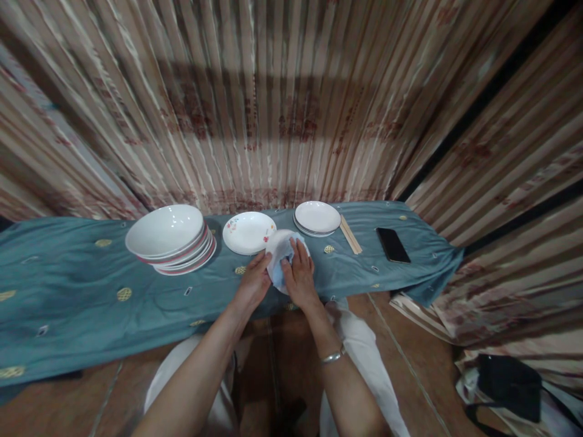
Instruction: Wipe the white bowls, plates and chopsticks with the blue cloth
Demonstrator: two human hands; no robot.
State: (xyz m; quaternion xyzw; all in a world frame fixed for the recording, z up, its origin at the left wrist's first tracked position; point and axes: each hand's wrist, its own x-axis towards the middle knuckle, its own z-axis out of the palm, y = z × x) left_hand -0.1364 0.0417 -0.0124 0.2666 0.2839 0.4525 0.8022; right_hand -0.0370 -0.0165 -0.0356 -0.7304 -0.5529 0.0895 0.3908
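Note:
My left hand [255,278] grips the left edge of a white plate [274,244], which is tilted up over the front part of the table. A light blue cloth [277,276] is bunched under my right hand [299,273], whose fingers press it against the plate's face. Just behind the held plate lies a white plate with small flower prints [248,233]. To the right of that stands a short stack of plain white plates [317,216].
Large white bowls [166,233] with red bands are stacked at the left. Wooden chopsticks [350,235] and a black phone [392,245] lie on the right of the blue-green tablecloth [150,309]. A pleated curtain [273,109] hangs behind. A black bag [509,388] sits at the lower right.

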